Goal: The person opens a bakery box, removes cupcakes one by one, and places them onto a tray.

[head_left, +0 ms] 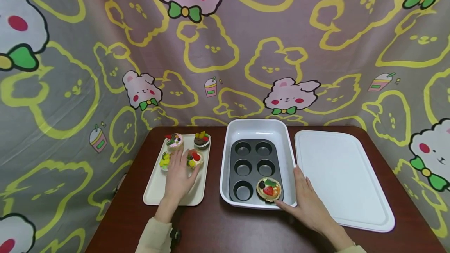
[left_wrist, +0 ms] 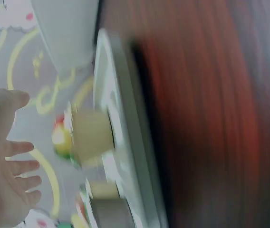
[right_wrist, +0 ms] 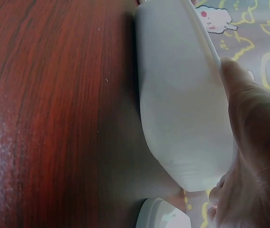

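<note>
My left hand [head_left: 179, 177] reaches over a beige tray [head_left: 154, 194], its fingers extended and thumb spread. Around its fingertips stand several toy cakes: a pink-topped cupcake [head_left: 174, 141], a chocolate one [head_left: 201, 140], a yellow-green one [head_left: 165, 162] and a strawberry-topped tart [head_left: 195, 158]. In the left wrist view a gap shows between the hand and the cakes. My right hand [head_left: 311, 202] holds the near right corner of a white tub [head_left: 253, 128], thumb at the front rim, fingers along the side. Inside lies a dark muffin pan [head_left: 254, 173]; a fruit tart [head_left: 269, 189] sits over its near right cup.
A white lid-like tray [head_left: 342, 179] lies right of the tub. Brown table surface [head_left: 232, 227] shows in front of the tub and between it and the beige tray. A patterned curtain [head_left: 242, 57] hangs behind and along both sides.
</note>
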Motion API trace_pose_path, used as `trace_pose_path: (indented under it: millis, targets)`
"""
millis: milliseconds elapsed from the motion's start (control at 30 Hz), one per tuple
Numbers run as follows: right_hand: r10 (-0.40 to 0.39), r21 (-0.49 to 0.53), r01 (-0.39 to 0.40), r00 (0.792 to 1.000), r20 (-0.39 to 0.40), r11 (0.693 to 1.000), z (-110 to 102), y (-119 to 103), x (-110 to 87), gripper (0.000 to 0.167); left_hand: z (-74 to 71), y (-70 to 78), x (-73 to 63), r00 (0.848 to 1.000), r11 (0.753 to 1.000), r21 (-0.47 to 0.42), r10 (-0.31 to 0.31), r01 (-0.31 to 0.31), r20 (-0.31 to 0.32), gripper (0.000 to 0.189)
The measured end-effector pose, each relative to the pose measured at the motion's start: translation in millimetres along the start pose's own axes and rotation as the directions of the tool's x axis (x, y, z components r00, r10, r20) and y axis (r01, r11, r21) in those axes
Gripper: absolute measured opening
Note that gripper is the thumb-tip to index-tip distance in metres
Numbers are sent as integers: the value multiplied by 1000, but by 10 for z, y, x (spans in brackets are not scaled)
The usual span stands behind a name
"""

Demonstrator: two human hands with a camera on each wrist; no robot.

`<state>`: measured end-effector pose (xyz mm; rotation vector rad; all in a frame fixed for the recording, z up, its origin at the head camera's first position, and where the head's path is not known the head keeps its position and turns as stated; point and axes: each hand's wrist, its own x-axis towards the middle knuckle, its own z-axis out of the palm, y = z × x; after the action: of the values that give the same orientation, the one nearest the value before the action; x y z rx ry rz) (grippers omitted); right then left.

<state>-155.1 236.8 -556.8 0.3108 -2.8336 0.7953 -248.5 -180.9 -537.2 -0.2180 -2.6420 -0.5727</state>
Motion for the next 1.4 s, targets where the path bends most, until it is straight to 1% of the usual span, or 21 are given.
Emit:
trace_pose_path:
  millis: [67,100,167,233,267,300,333,400,500,567,633,733,800,867,933,1000,1100,1167,1267,1400]
  targets:
    - [-1,1,1,1000,0,1000,-10,-4,1,127,43,149,-22,999,998,-41,43,-43,11,67]
    - [0,2,0,1000,1,1000,-14,-6,3,127,61,229,-36,998,997,-60,53,-51,31,67]
    - [-1,5,1,1000,2,1000,-17,-6,5,127,85,386,-58,993,993,-102,71,-62,92,69]
    - [0,7,0,1000,5,1000,-17,-5,6,127,110,524,-67,983,987,-143,95,-73,160,70]
    - [0,8,0,1000,7,1000,-16,-5,6,127,120,586,-70,975,983,-163,112,-81,192,71]
    - [1,9,-1,1000,7,1000,-14,-2,6,127,137,639,-70,966,979,-177,142,-104,217,71]
    - [1,10,-1,1000,8,1000,-13,0,6,127,156,686,-70,955,971,-194,183,-138,236,71]
    - [4,7,-4,1000,11,1000,-16,2,6,128,198,783,-87,927,956,-214,258,-203,272,71]
    - [4,2,-4,1000,8,1000,-12,2,9,128,262,918,-114,873,932,-238,345,-274,345,71]
    - [3,-3,-3,1000,5,1000,-9,2,12,128,291,1006,-113,838,925,-243,369,-291,402,73]
    - [1,-6,-1,1000,-1,1000,-3,3,13,127,315,1077,-82,808,920,-235,389,-314,443,75]
    - [5,-8,-5,1000,3,1000,-5,3,17,128,345,1168,-20,773,906,-208,423,-369,473,79]
    - [5,-9,-5,1000,8,1000,-2,1,20,129,365,1226,7,748,893,-206,449,-401,488,81]
    - [4,-11,-4,1000,14,1000,3,2,26,130,387,1283,20,723,882,-222,469,-416,508,86]
    - [2,-15,-2,1000,15,1000,6,2,30,130,411,1340,26,703,877,-235,477,-419,528,91]
    - [0,-18,0,1000,12,1000,8,4,34,130,440,1399,33,692,876,-237,478,-420,541,96]
    - [2,-17,-2,1000,11,1000,4,0,32,130,504,1470,36,685,877,-227,474,-424,553,99]
    - [3,-18,-3,1000,12,1000,3,-1,30,130,557,1503,33,679,873,-225,480,-433,555,98]
    - [4,-19,-4,1000,14,1000,9,0,27,130,638,1535,19,671,860,-246,504,-448,544,92]
    - [0,-21,0,1000,15,1000,16,4,31,131,701,1560,8,670,851,-281,523,-443,526,86]
